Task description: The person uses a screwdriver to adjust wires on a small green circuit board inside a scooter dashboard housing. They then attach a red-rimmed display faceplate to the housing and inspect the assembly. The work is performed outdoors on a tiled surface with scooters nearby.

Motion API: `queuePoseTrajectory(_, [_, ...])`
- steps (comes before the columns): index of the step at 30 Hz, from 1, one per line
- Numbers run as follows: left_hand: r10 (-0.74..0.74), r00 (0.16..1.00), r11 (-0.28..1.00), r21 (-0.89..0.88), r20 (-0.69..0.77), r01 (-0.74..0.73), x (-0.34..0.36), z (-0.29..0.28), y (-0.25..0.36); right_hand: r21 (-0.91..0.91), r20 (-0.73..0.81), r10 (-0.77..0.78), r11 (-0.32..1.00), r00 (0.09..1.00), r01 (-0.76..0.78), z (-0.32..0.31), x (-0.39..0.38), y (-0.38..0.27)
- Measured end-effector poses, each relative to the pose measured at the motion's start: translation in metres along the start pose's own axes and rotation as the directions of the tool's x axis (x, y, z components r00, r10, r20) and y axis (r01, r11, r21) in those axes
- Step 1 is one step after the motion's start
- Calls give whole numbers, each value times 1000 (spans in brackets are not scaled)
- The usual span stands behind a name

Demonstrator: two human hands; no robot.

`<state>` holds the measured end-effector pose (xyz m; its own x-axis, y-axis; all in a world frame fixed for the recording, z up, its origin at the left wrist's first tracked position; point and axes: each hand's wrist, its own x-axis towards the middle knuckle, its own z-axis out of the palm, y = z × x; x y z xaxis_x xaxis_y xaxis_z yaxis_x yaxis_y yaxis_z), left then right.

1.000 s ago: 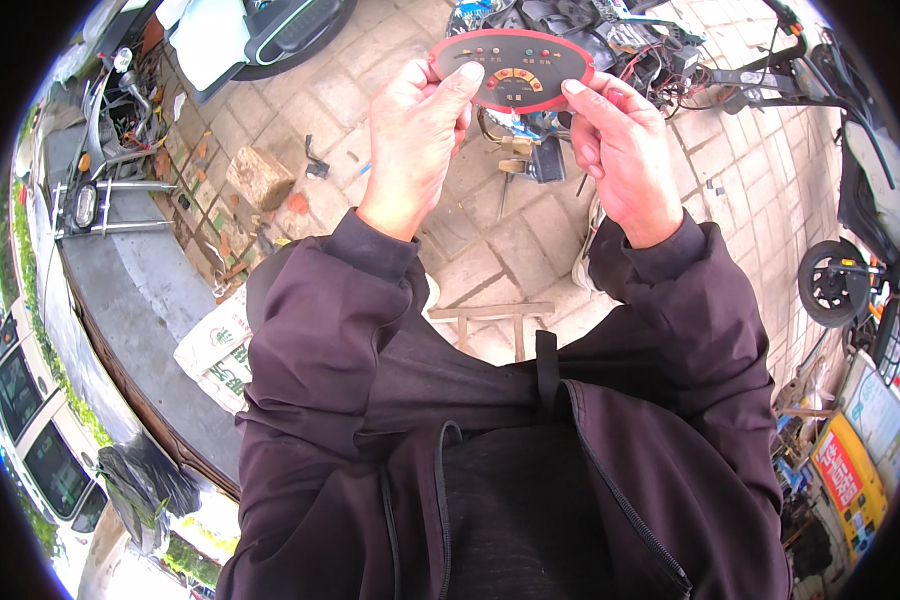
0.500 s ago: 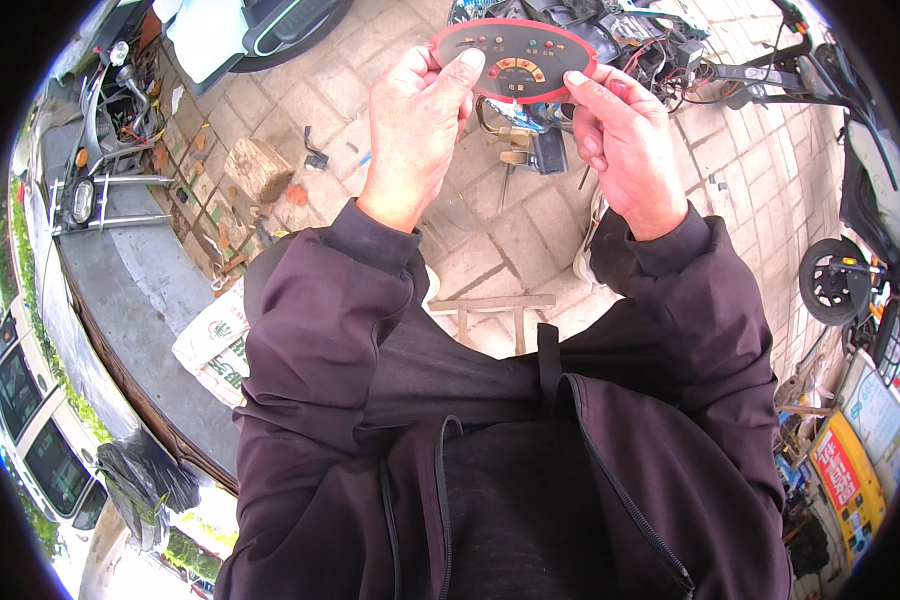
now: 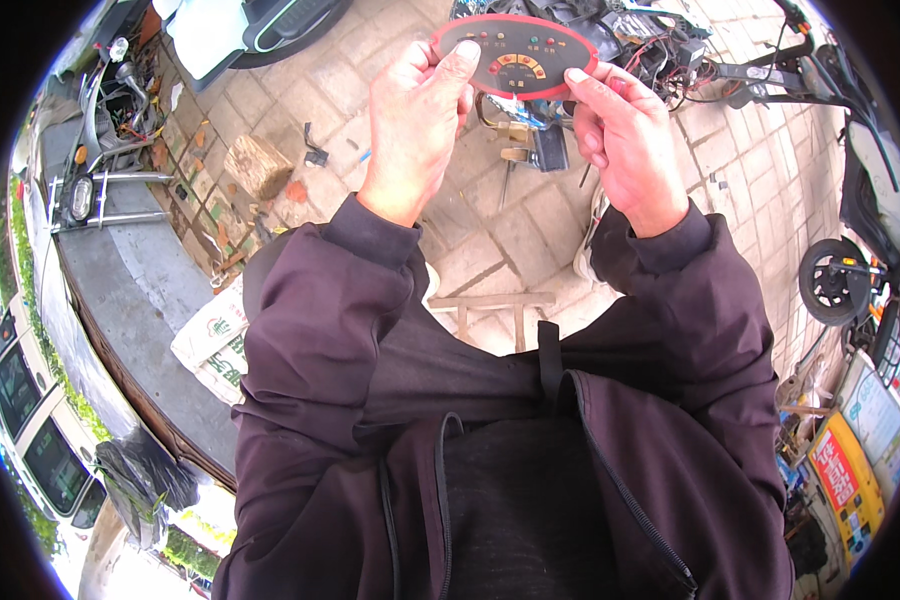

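Observation:
Held out in front of me at the top of the head view is an oval instrument panel (image 3: 515,60), dark grey with a red rim. Small round indicators run along it, above an arc of gauge segments. My left hand (image 3: 417,120) pinches its left end, thumb on the face. At the right end, my right hand (image 3: 625,130) grips the rim between thumb and curled fingers. The panel's back is hidden. Below and behind it, a metal and black part (image 3: 535,145) partly shows over the paving.
Tangled wires and vehicle parts (image 3: 660,55) lie beyond my right hand. A wooden block (image 3: 258,167) sits on the brick paving at left, near a small black connector (image 3: 315,148). A parked scooter wheel (image 3: 832,281) stands at far right. A grey platform (image 3: 140,290) lines the left.
The panel has risen very slightly, with both hands still holding its ends. Otherwise the scene looks the same.

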<state>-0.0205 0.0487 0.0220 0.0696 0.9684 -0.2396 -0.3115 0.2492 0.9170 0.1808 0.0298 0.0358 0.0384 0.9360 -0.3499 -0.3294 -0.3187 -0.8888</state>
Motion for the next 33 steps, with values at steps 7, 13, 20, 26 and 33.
queuePoseTrajectory(7, [20,1000,999,26,-7,-20,1,2,-2,-32,46,1,999,999,0,-2,-1,0])
queuePoseTrajectory(13, [-10,1000,1000,7,-11,10,1,0,-1,-42,31,4,999,1000,-3,0,-2,-1])
queuePoseTrajectory(20, [3,1000,1000,-9,-2,-3,1,0,-2,-33,39,7,999,999,-6,0,-2,-1])
queuePoseTrajectory(26, [-1,1000,1000,1,-17,1,1,0,-2,-6,28,2,1000,1000,-1,0,-1,0])
queuePoseTrajectory(33, [32,998,999,4,-49,-32,4,2,-2,0,26,5,1000,1000,-5,2,-2,2])
